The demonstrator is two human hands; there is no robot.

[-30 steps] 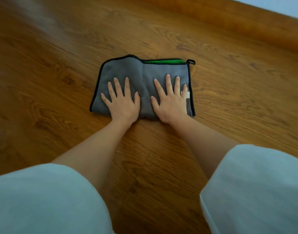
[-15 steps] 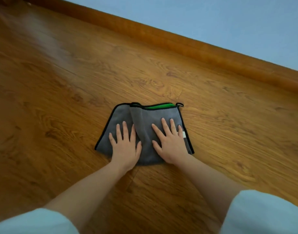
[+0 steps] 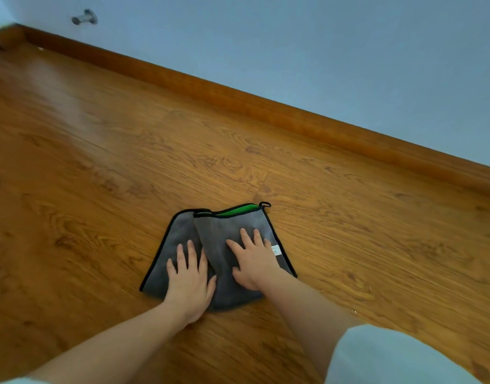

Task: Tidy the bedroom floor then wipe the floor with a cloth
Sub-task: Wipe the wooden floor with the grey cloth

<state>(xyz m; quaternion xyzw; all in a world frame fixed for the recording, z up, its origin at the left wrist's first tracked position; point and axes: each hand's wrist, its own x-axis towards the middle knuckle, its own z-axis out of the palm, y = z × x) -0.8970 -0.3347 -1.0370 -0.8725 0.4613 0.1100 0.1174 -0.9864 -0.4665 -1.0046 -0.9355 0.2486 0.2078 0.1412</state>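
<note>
Wood floor (image 3: 127, 167), blue wall (image 3: 321, 51) behind skirting (image 3: 238, 98). Grey cloth (image 3: 224, 231) folded flat on the floor, green edge showing. Left hand (image 3: 189, 278) and right hand (image 3: 255, 261) both flat on it, fingers straight, pressing down.

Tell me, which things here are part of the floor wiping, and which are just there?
In the job:
- grey cloth, flat on the floor
- wooden floor
- left hand and right hand, both pressing flat on the cloth

Just there:
- skirting board
- wall
- metal fitting low on the wall
</note>
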